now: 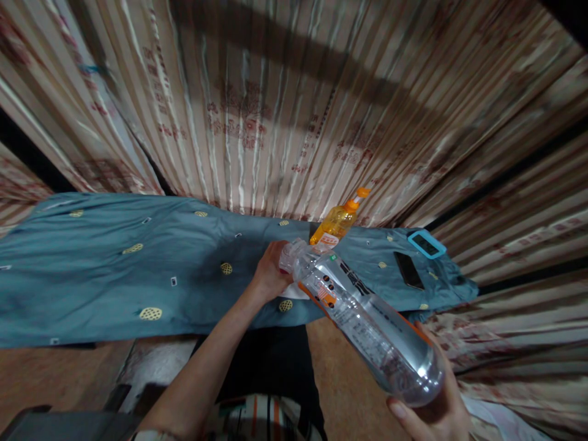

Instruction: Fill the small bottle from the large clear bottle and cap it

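Fingers (275, 260) at bottle (367, 318) neck (tilted)

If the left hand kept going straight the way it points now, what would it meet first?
Likely the neck of the clear bottle, which the left hand already seems to touch; beyond that stands the orange bottle. Depth is unclear.

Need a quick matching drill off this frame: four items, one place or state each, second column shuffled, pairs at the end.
Items:
1. clear plastic bottle
2. orange spray bottle
3. black phone
4. timer with the blue case

Places or states:
A. stands upright at the back of the blue cloth, by the curtain
B. lies flat on the cloth, screen dark, nearer the front edge
C. held tilted, base in the right hand, neck at the left hand
D. lies at the far right corner of the cloth

Pairs: 1-C, 2-A, 3-B, 4-D
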Available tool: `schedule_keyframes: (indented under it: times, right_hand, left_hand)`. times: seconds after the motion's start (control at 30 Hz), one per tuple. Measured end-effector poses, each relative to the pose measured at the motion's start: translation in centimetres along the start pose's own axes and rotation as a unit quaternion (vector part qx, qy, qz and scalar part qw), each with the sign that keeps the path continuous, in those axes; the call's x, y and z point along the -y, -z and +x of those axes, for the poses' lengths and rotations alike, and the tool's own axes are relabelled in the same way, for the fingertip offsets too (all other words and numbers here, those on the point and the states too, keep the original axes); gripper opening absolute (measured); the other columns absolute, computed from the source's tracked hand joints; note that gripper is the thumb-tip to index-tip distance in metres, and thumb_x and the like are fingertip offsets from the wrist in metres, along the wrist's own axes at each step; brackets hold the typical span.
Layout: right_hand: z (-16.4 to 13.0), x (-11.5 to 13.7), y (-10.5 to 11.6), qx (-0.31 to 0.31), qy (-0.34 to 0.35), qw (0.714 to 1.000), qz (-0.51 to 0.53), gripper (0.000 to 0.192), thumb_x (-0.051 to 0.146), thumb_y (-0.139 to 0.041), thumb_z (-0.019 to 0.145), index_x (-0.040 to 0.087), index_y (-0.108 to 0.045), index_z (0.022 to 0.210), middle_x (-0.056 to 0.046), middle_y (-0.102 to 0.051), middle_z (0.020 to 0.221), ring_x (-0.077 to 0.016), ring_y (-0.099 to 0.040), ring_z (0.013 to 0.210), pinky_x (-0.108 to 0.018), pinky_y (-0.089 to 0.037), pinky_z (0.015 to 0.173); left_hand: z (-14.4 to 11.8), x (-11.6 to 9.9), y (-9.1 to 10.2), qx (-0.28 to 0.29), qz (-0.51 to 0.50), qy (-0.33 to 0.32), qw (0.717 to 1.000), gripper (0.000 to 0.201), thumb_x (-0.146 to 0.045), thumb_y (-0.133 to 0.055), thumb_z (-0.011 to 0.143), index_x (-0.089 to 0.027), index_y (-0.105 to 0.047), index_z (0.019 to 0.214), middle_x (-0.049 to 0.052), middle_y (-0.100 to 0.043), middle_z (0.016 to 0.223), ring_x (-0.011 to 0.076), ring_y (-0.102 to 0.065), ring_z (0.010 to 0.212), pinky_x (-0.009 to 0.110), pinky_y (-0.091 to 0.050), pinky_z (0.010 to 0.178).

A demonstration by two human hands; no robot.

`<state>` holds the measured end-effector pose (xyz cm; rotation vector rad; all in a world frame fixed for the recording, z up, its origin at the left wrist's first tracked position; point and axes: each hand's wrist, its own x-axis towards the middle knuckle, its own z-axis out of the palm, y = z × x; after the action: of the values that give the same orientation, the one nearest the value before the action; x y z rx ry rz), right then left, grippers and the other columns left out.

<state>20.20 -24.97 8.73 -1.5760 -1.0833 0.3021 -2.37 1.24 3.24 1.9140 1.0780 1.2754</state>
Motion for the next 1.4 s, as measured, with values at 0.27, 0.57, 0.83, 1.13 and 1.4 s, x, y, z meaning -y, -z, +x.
schedule_keyframes:
  times: [0.27,0.57,0.83,1.13,1.4]
  right_hand:
    - [0.2,-0.5,0.3,0.004,0.020,1.000,-0.010,0.094,0.059,-0.098,0.077,0.022,-0.061,0.155,-0.016,-0.065,0.160,-0.0400,-0.066,0.142,-0.042,-0.059,0.104]
    - [0.3,-1.8,1.0,0.023,0.040,0.999,-0.024,0.101,0.059,-0.097,0.079,0.023,-0.055,0.164,-0.018,-0.061,0.166,-0.0435,-0.064,0.147,-0.048,-0.063,0.106]
    - [1.0,-3.1,2.2,0.050,0.081,0.995,-0.010,0.095,0.043,-0.100,0.080,0.032,-0.058,0.165,-0.008,-0.062,0.167,-0.0346,-0.063,0.150,-0.038,-0.062,0.109]
    - [1.1,-3.4,2.5,0.065,0.090,0.994,-0.012,0.096,0.039,-0.102,0.077,0.034,-0.059,0.164,-0.010,-0.062,0.166,-0.0370,-0.068,0.144,-0.041,-0.068,0.099]
    - [1.0,-3.2,2.3,0.052,0.094,0.994,-0.037,0.098,0.042,-0.101,0.079,0.032,-0.056,0.166,-0.009,-0.062,0.167,-0.0366,-0.065,0.147,-0.039,-0.067,0.101]
  left_hand:
    - [0.0,-0.1,0.0,0.001,0.008,-0.001,1.000,0.051,-0.022,-0.090,0.073,-0.019,-0.068,0.119,0.012,-0.076,0.118,0.0338,-0.075,0.114,0.052,-0.064,0.101]
    - [0.0,-0.2,0.0,-0.004,0.015,-0.005,1.000,0.051,-0.022,-0.091,0.072,-0.022,-0.069,0.118,0.008,-0.077,0.114,0.0301,-0.075,0.111,0.046,-0.063,0.100]
    - [0.0,-0.5,0.1,0.002,0.013,-0.008,1.000,0.051,-0.025,-0.091,0.073,-0.021,-0.069,0.118,0.009,-0.076,0.116,0.0313,-0.075,0.111,0.047,-0.064,0.098]
    - [-0.1,-0.1,0.0,-0.007,0.012,-0.005,1.000,0.055,-0.026,-0.093,0.073,-0.020,-0.069,0.122,0.010,-0.076,0.118,0.0303,-0.075,0.112,0.047,-0.065,0.098]
    - [-0.1,0.2,-0.2,-0.007,0.013,-0.017,1.000,0.051,-0.026,-0.092,0.074,-0.020,-0.068,0.119,0.009,-0.075,0.117,0.0297,-0.074,0.112,0.047,-0.063,0.101]
